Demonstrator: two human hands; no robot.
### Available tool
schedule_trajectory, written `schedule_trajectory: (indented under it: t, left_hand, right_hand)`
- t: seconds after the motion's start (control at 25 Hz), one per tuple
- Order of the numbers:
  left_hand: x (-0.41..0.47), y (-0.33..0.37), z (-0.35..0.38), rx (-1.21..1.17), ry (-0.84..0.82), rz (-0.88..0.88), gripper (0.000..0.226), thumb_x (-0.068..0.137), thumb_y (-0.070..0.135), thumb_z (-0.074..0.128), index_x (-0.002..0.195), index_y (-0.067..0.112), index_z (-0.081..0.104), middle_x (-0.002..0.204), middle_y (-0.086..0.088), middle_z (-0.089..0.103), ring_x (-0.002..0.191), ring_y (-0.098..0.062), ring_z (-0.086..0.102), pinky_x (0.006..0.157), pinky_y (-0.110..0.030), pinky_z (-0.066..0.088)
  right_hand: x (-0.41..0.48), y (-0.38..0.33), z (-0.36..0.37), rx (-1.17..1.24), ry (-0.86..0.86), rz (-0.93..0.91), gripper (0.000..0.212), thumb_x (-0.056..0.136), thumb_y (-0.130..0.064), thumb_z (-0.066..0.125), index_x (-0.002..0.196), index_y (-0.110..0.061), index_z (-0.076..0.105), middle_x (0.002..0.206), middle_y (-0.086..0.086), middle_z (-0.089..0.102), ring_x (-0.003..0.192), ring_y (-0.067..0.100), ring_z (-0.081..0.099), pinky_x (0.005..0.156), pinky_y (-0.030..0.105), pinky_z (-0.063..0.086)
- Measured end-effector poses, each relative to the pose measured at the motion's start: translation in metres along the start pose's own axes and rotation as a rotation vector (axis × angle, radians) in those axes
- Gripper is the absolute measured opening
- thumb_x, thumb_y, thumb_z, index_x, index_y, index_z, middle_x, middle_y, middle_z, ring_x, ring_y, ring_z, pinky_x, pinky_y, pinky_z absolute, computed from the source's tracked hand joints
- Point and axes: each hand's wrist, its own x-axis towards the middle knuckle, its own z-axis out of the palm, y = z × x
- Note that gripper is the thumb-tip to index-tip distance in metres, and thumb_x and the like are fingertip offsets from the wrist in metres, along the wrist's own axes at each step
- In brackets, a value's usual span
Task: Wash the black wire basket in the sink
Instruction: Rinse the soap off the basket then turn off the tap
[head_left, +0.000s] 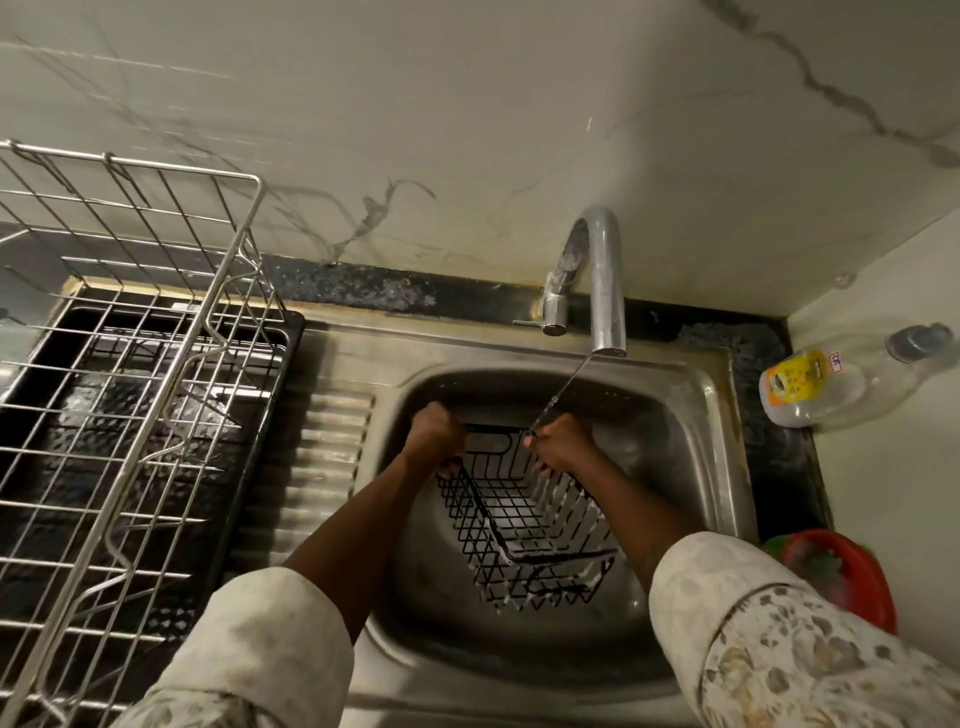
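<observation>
The black wire basket (524, 525) hangs tilted inside the steel sink (691, 415), its far end raised. My left hand (434, 436) grips the basket's top rim at the far left corner. My right hand (563, 441) grips the rim at the far right corner. A thin stream of water runs from the chrome tap (602, 280) and lands by my right hand. Both sleeves are pale with a floral print.
A steel dish rack (130, 364) over a black drip tray (280, 374) fills the left. The ribbed drainboard (322, 447) lies between tray and sink. A clear bottle with a yellow label (815, 387) lies at the right, a red bowl (852, 577) below it.
</observation>
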Motion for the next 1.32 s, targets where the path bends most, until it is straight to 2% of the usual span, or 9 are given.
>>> schedule_trajectory:
  t: [0.12,0.24,0.32,0.56,0.84,0.96,1.04,1.2,1.32]
  left_hand:
    - [-0.005,-0.006,0.006,0.062,0.003,0.05,0.023,0.103,0.014,0.054,0.082,0.006,0.06,0.07,-0.007,0.065,0.042,-0.012,0.062,0.035,-0.019,0.045]
    - [-0.001,-0.012,0.008,-0.067,-0.026,0.049,0.021,0.104,0.018,0.048,0.1,0.01,0.067,0.09,-0.003,0.071,0.071,-0.015,0.071,0.054,-0.026,0.053]
    - [0.004,-0.013,0.014,0.117,0.025,0.105,0.021,0.1,0.02,0.052,0.104,0.012,0.07,0.096,-0.004,0.071,0.083,-0.022,0.071,0.063,-0.032,0.054]
    - [0.006,0.018,0.024,0.499,0.19,0.238,0.015,0.094,0.027,0.062,0.099,0.016,0.072,0.097,-0.004,0.069,0.093,-0.024,0.067,0.083,-0.037,0.056]
    - [0.028,0.04,0.06,0.288,-0.083,0.484,0.021,0.096,0.019,0.062,0.114,0.011,0.071,0.111,-0.011,0.071,0.101,-0.028,0.069,0.088,-0.041,0.059]
    - [0.037,0.034,0.066,0.268,-0.065,0.459,0.024,0.093,0.018,0.063,0.115,0.013,0.073,0.113,-0.013,0.073,0.107,-0.031,0.069,0.091,-0.042,0.058]
    - [0.037,0.03,0.065,0.244,-0.013,0.456,0.023,0.092,0.023,0.065,0.111,0.014,0.074,0.11,-0.011,0.073,0.104,-0.029,0.069,0.09,-0.041,0.058]
    - [0.037,0.027,0.056,0.185,0.096,0.387,0.018,0.095,0.017,0.063,0.101,0.006,0.075,0.098,-0.012,0.075,0.092,-0.028,0.072,0.082,-0.037,0.059]
    - [0.042,0.025,0.047,0.177,0.126,0.349,0.02,0.096,0.01,0.055,0.101,0.002,0.073,0.101,-0.015,0.075,0.097,-0.03,0.072,0.084,-0.036,0.056]
  right_hand:
    - [0.009,0.0,0.01,-0.091,0.059,-0.022,0.008,0.088,-0.014,0.07,0.091,-0.013,0.063,0.089,0.013,0.07,0.068,0.025,0.072,0.06,0.039,0.063]
    - [0.017,0.006,0.018,-0.24,0.054,-0.07,0.009,0.086,-0.014,0.068,0.091,-0.019,0.061,0.092,0.009,0.067,0.074,0.024,0.068,0.068,0.04,0.063]
    - [0.017,0.007,0.014,-0.274,0.083,-0.083,0.007,0.086,-0.015,0.066,0.091,-0.018,0.063,0.091,0.008,0.067,0.074,0.024,0.068,0.069,0.04,0.063]
    - [0.015,-0.004,-0.002,-0.273,0.055,-0.073,0.008,0.089,-0.01,0.065,0.086,-0.015,0.061,0.084,0.009,0.067,0.068,0.023,0.07,0.067,0.037,0.063]
    - [0.005,-0.013,-0.008,-0.336,0.027,-0.162,0.027,0.091,-0.008,0.066,0.077,-0.023,0.049,0.084,0.006,0.062,0.076,0.023,0.068,0.062,0.034,0.058]
    - [0.011,-0.012,-0.007,-0.391,-0.036,-0.246,0.028,0.09,-0.01,0.066,0.071,-0.024,0.05,0.074,-0.002,0.057,0.078,0.021,0.065,0.055,0.018,0.042]
    - [0.016,-0.008,-0.004,-0.4,-0.046,-0.297,0.024,0.091,-0.017,0.066,0.069,-0.023,0.056,0.074,-0.002,0.061,0.075,0.015,0.06,0.056,0.018,0.037]
    - [0.026,-0.007,-0.002,-0.301,0.023,-0.255,0.01,0.091,-0.022,0.069,0.082,-0.022,0.07,0.076,-0.002,0.068,0.068,0.013,0.065,0.055,0.025,0.048]
    - [0.032,-0.008,-0.009,-0.24,-0.028,-0.281,0.011,0.091,-0.024,0.071,0.081,-0.026,0.075,0.077,-0.004,0.072,0.071,0.013,0.068,0.067,0.032,0.057]
